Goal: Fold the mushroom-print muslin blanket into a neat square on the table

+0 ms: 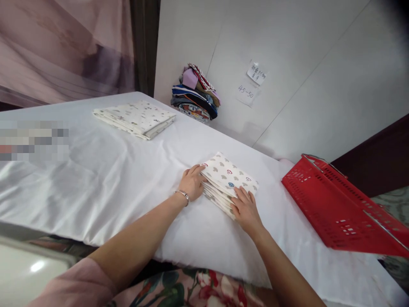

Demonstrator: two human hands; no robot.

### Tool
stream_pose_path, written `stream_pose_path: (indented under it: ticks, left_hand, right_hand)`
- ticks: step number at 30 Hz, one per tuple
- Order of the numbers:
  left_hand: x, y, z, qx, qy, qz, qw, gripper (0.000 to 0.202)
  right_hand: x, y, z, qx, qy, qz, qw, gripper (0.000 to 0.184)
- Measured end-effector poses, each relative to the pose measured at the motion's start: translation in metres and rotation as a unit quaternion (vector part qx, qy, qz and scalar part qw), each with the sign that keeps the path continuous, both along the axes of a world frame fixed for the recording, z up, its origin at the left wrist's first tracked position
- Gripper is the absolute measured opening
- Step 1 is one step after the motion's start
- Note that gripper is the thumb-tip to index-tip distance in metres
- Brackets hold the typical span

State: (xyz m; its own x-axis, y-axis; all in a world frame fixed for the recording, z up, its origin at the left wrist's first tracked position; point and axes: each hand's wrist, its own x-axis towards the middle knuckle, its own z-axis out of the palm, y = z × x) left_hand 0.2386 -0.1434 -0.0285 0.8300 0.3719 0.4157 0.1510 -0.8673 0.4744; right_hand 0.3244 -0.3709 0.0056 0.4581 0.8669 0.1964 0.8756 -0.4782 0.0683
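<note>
A thick folded white cloth printed with grey mushroom shapes and a few red and blue ones lies in front of me, its stacked layers showing along the near edge. My left hand, with a bracelet at the wrist, grips its left corner, fingers on top and the thumb by the layered side. On the near right corner my right hand holds the same cloth, fingertips on the top and the thumb against the edge. Another folded white cloth with small dark prints rests farther back on the left, apart from both hands.
White fabric covers the table, wrinkled on the left. A red plastic basket stands tilted in view at the right. Behind the table's far edge is a pile of folded clothes against the wall. A pink curtain hangs at back left.
</note>
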Motion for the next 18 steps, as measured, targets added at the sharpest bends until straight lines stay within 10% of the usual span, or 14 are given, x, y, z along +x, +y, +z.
stream_pose_path:
  ticks: [18]
  left_hand:
    - [0.0015,0.0008,-0.0037,-0.015,-0.01,-0.003,1.0,0.033]
  right_hand:
    - [-0.0034,-0.007,-0.0108,0.046,0.022,0.022,0.998,0.026]
